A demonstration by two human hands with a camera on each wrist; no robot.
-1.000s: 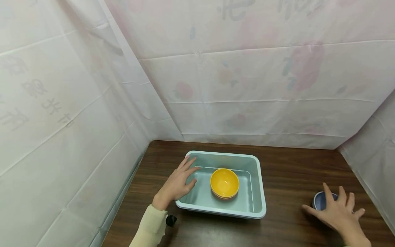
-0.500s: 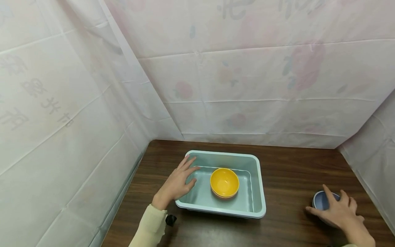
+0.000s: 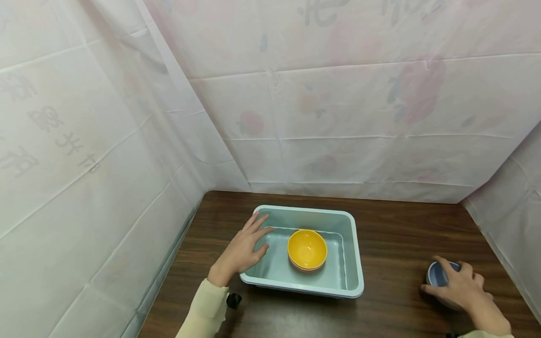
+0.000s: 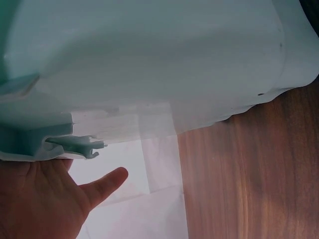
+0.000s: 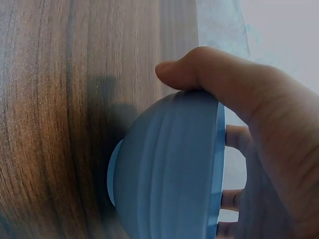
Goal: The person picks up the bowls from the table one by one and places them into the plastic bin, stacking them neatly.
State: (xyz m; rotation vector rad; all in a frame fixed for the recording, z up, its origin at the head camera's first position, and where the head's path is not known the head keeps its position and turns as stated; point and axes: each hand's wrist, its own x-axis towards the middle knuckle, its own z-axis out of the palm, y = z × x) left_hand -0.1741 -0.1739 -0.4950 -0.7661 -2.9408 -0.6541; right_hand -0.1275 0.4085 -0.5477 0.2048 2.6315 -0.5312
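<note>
A blue bowl (image 3: 438, 276) stands at the right of the table, and my right hand (image 3: 460, 288) grips it from above. In the right wrist view, my thumb lies against the outside of the bowl (image 5: 169, 169) near its rim, while the other fingers reach down past the rim. Whether its base touches the wood cannot be told. My left hand (image 3: 243, 249) is spread at the left rim of a pale blue-green plastic tub (image 3: 357, 263), fingers straight and holding nothing. Inside the tub sits a yellow bowl (image 3: 307, 249), stacked on an orange-toned one that shows only at its edge.
The dark wooden table (image 3: 397, 253) carries the tub left of its middle. White printed sheets (image 3: 338, 108) hang as walls behind and on both sides. A small black object (image 3: 234, 301) sits by my left wrist.
My right hand has closed in on the blue bowl, its fingers curling from spread to gripping, and the bowl shows a slight shift. My left hand and the tub have stayed still.
</note>
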